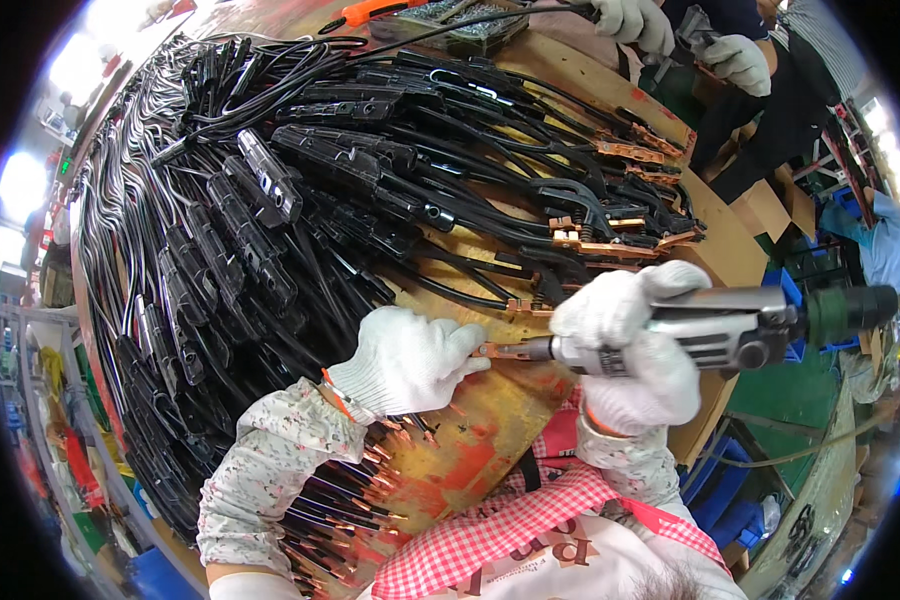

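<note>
a: how does each hand grip?
b: left hand (407, 362), fingers pinched on a copper piece (515, 350) between the hands; right hand (652, 382), wrapped around a power tool (725, 315), tip meeting the piece.

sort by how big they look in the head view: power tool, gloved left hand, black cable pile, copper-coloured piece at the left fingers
1. Black cable pile
2. Power tool, partly covered by the right hand
3. Gloved left hand
4. Copper-coloured piece
</note>
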The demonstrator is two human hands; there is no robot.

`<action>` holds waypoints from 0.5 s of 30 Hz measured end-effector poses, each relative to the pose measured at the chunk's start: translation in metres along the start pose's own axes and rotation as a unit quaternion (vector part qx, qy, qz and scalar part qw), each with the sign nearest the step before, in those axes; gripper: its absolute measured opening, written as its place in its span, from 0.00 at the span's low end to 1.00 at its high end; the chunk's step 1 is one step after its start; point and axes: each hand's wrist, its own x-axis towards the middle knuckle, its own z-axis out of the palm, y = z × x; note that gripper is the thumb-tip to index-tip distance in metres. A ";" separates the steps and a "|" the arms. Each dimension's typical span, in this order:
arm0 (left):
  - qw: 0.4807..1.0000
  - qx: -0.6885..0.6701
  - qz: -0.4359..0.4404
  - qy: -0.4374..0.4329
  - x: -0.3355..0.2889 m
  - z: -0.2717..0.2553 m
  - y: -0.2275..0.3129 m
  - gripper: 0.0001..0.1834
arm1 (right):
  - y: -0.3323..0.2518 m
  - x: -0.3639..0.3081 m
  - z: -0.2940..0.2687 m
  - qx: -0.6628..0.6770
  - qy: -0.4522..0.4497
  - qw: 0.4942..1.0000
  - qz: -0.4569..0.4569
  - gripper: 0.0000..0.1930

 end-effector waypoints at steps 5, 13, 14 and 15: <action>1.000 -0.003 -0.001 -0.016 0.002 0.003 -0.002 0.13 | 0.015 -0.005 0.004 -0.139 -0.004 0.990 -0.032 0.21; 1.000 -0.016 -0.002 -0.025 0.003 0.001 -0.002 0.13 | 0.015 -0.003 0.008 -0.156 -0.028 0.986 -0.044 0.22; 1.000 -0.016 -0.003 -0.026 0.003 0.000 -0.001 0.13 | 0.015 -0.003 0.006 -0.155 -0.027 0.987 -0.043 0.22; 1.000 -0.009 -0.003 -0.025 0.003 -0.001 -0.001 0.13 | 0.015 -0.004 0.003 -0.155 -0.038 0.986 -0.047 0.21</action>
